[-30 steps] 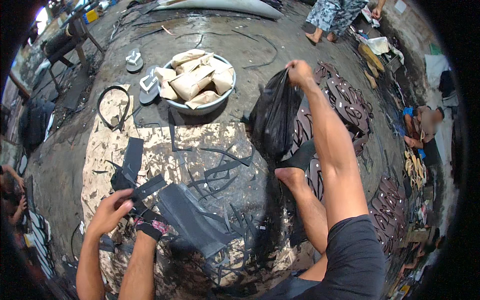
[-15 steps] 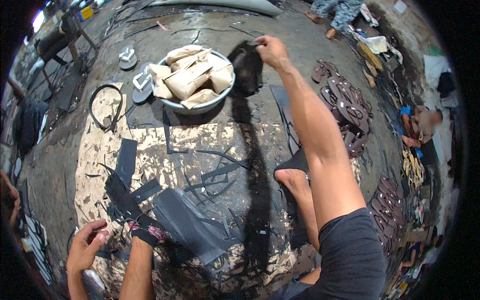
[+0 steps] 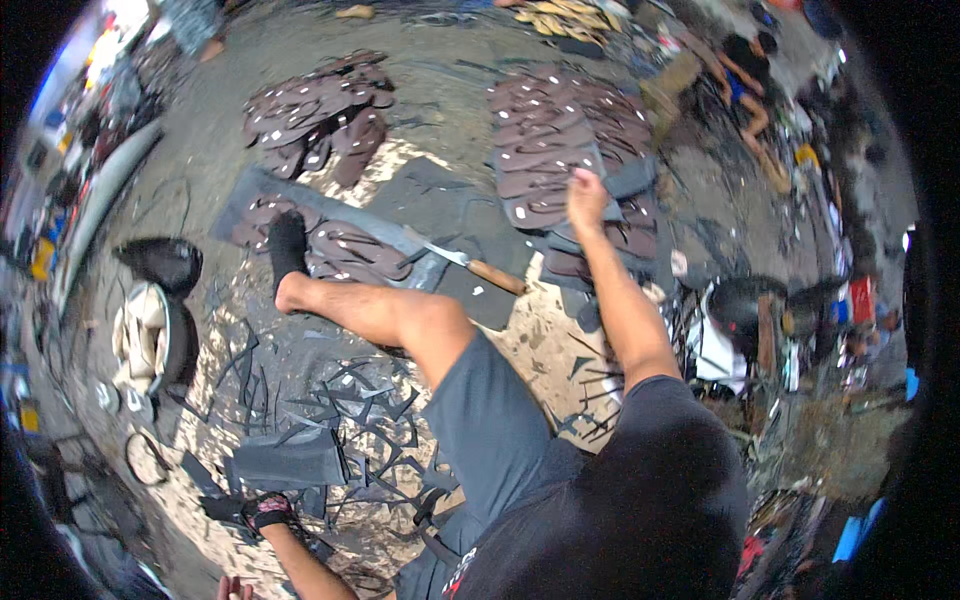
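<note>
Reaching out at one o'clock, right hand resting fingers-down on a stack of dark brown sandal soles, touching the top pieces at its near edge; whether the fingers are closed on one cannot be told. Spread across the ground from ten to one o'clock, more soles: a second pile at eleven, a few on a grey rubber sheet just beside a bare foot in a black sandal. Lying near centre, between foot and right forearm, a knife with a wooden handle. Scattered at seven o'clock, black rubber scraps. Showing only at the bottom edge at six o'clock, left hand, mostly cut off, grip not visible.
</note>
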Available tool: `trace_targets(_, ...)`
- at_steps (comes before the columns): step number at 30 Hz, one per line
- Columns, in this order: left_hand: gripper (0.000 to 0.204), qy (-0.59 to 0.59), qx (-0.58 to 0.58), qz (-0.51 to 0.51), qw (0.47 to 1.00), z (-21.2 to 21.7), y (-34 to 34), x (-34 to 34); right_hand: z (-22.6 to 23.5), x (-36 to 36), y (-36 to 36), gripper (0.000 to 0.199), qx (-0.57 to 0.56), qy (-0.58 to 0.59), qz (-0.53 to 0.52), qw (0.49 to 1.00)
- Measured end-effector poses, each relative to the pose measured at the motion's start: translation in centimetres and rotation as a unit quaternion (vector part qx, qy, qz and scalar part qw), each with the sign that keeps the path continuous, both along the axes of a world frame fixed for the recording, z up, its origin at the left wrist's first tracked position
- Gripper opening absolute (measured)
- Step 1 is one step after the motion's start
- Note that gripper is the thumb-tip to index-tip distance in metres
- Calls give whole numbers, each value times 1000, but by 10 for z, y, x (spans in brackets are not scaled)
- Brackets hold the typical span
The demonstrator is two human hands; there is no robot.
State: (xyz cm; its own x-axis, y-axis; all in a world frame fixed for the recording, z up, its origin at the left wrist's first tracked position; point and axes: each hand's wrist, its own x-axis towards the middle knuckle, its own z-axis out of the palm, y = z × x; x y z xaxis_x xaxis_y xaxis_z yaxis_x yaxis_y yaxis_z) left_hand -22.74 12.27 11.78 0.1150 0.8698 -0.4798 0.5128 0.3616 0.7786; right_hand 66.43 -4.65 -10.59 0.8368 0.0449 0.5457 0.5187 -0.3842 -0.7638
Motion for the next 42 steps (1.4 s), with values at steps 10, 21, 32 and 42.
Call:
trace_targets(10,55,49,114,-135,983,87,-25,104,16,42,-42,64,-282,240,-179,911)
trace_targets(21,60,-68,143,-39,987,73,-99,16,55,76,16,68,-284,192,15,939)
trace_targets(32,57,-77,193,-199,958,56,13,153,484,-116,99,49,-347,-352,258,830)
trace_targets(42,96,128,404,-186,887,7,50,171,554,-166,106,49,-224,-269,450,822)
